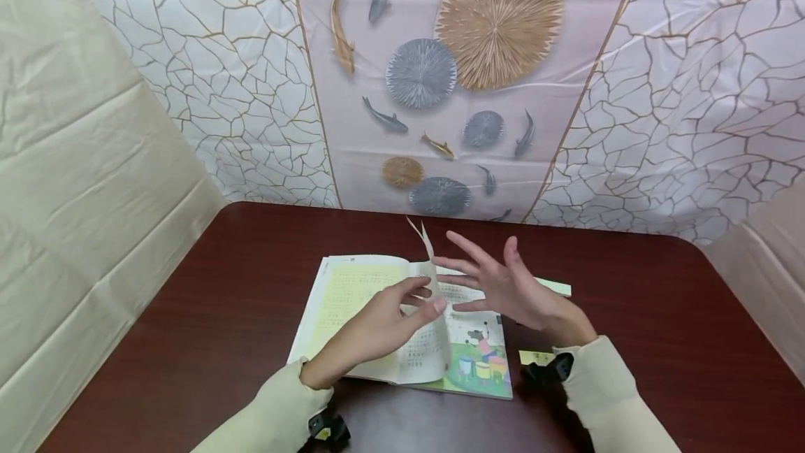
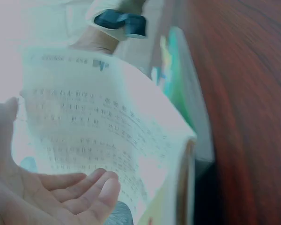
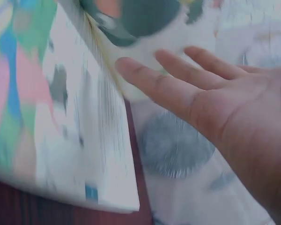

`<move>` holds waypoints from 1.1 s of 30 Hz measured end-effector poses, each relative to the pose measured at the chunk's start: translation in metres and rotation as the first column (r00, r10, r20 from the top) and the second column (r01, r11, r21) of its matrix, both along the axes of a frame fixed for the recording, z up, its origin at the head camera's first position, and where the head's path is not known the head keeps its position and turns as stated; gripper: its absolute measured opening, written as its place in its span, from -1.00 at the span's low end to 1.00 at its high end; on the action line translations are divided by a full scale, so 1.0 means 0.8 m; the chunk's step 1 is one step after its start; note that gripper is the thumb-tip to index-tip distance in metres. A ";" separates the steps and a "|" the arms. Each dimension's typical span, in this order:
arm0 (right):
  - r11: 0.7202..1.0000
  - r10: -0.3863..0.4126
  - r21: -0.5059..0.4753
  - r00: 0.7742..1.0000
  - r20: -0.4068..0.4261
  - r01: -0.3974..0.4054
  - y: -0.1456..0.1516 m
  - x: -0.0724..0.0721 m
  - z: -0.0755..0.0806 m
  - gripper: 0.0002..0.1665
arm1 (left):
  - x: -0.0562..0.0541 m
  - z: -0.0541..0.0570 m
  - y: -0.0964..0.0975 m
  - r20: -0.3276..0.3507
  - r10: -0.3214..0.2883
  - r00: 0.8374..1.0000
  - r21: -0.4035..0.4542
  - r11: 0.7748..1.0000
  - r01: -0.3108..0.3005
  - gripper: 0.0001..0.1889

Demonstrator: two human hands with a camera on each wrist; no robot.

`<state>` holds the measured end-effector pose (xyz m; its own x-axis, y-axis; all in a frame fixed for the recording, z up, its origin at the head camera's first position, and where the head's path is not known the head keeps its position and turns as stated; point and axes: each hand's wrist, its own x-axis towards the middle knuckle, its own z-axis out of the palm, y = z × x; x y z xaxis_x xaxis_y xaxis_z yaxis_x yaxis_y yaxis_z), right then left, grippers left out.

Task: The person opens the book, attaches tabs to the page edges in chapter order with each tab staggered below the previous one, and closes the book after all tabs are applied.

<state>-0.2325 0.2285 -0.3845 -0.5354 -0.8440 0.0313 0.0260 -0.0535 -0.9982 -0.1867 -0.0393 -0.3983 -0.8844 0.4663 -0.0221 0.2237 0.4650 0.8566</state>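
Note:
An open book (image 1: 358,299) with printed text lies on the dark table, its right page showing a colourful drawing of drums (image 1: 481,362). One page (image 1: 430,348) stands half lifted and curved near the middle. My left hand (image 1: 390,320) is at this page, fingers loosely bent and thumb apart; in the left wrist view the left hand (image 2: 61,197) has nothing between its fingers, with the printed page (image 2: 98,108) behind it. Over the right page, my right hand (image 1: 503,285) is spread with fingers extended. The right wrist view shows the right hand (image 3: 215,103) beside the blurred book (image 3: 89,140).
A pale green strip (image 1: 556,287) shows beyond the right wrist, and a small yellow label (image 1: 534,357) is near the right cuff. Black wrist straps (image 1: 330,428) are on both sleeves. A patterned cloth (image 1: 434,152) hangs behind the reddish-brown table (image 1: 207,313).

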 end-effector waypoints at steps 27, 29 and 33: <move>0.773 0.072 0.561 0.838 -0.540 0.295 -0.105 0.076 -0.028 -0.18 | -0.033 0.078 -0.144 -0.019 0.159 0.987 -0.618 0.774 -0.137 -0.57; 0.758 0.103 0.583 0.828 -0.551 0.293 -0.106 0.079 -0.029 -0.15 | -0.035 0.074 -0.148 0.017 0.156 0.988 -0.647 0.755 -0.109 -0.60; 0.729 0.124 0.618 0.831 -0.542 0.295 -0.107 0.083 -0.031 -0.11 | -0.041 0.061 -0.150 0.055 0.146 0.988 -0.695 0.716 -0.067 -0.61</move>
<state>-0.1657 0.1427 -0.4093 -0.6789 -0.7025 -0.2137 -0.4650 0.6365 -0.6153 -0.2193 -0.1596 -0.3496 -0.9017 0.1902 -0.3882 0.0697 0.9503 0.3036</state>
